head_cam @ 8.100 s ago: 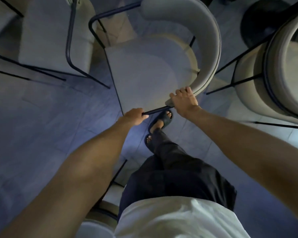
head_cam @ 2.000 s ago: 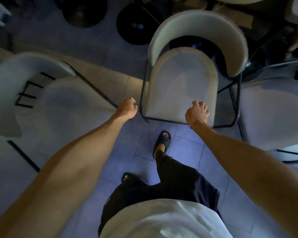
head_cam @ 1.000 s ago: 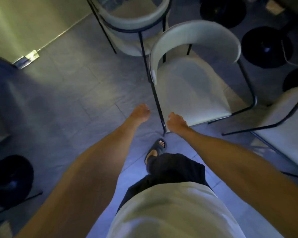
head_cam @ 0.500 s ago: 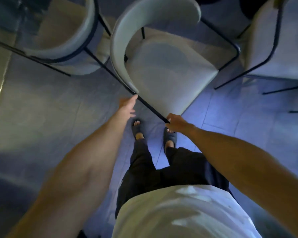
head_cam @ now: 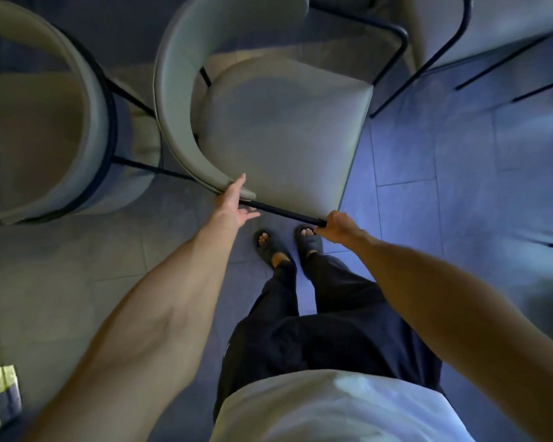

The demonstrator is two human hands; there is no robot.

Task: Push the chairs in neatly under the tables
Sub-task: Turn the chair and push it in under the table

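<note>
We look straight down at a pale upholstered chair (head_cam: pixel 281 129) standing on the tiled floor (head_cam: pixel 460 161) directly ahead of our feet. Its curved backrest (head_cam: pixel 173 100) wraps around the left side of the seat, and a thin black metal frame bar (head_cam: pixel 284 213) runs along the near edge of the seat, sloping down toward the right.

Our right hand (head_cam: pixel 337 227) is clenched around the right end of that bar, fingers wrapped under it, just at the seat's near right corner. Our left hand (head_cam: pixel 233 204) is released: the palm is open and the fingers are stretched out, lying against the near tip of the backrest where it meets the bar, without closing on anything.

A second chair (head_cam: pixel 48 122) with a rounded back and dark frame stands just beside the first one on the left, their frames close together; we cannot tell whether they touch. A third chair (head_cam: pixel 479 23) shows at the upper right, its black legs reaching down onto the tiles near the first chair's far right corner.

Below the hands, both feet in dark slide sandals (head_cam: pixel 270 245) stand side by side on the floor, close to the held bar. Dark trousers (head_cam: pixel 326 330) and the hem of a white shirt (head_cam: pixel 332 409) fill the lower middle. The light is dim and bluish on the right, warmer on the left. No desk shows in this view
</note>
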